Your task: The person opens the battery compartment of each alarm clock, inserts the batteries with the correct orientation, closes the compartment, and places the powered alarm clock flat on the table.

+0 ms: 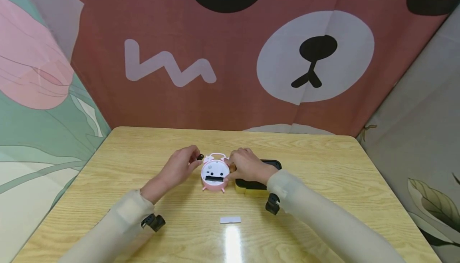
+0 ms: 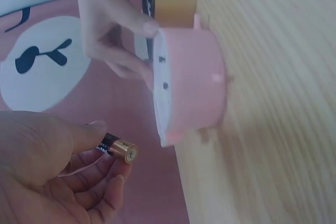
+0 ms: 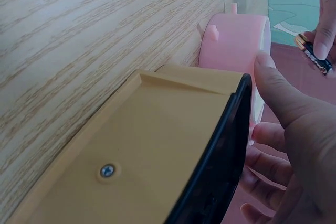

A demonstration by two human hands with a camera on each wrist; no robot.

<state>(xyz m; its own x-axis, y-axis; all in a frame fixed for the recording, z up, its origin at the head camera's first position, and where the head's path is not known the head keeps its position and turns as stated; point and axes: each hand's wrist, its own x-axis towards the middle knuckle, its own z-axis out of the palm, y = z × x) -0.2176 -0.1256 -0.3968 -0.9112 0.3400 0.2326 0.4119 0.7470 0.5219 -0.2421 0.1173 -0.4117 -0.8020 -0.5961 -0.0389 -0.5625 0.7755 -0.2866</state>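
Note:
A pink alarm clock point(image 1: 214, 173) lies back side up on the table, its white back showing a dark slot like a battery compartment. My left hand point(image 1: 184, 162) is left of the clock and apart from it. Between thumb and fingers it pinches a black and copper battery point(image 2: 119, 149), one end of which points outward. At the clock's right edge my right hand point(image 1: 249, 165) holds the rim, thumb near the feet and a finger farther up the edge. Part of the battery is hidden by my left fingers.
Right of the clock, partly under my right hand, is a yellow-tan box-shaped object point(image 3: 173, 129) with a black top and a screw in its side. A small white rectangular piece point(image 1: 230, 220) lies on the wooden table point(image 1: 172, 223) nearer me. Printed cloth hangs behind.

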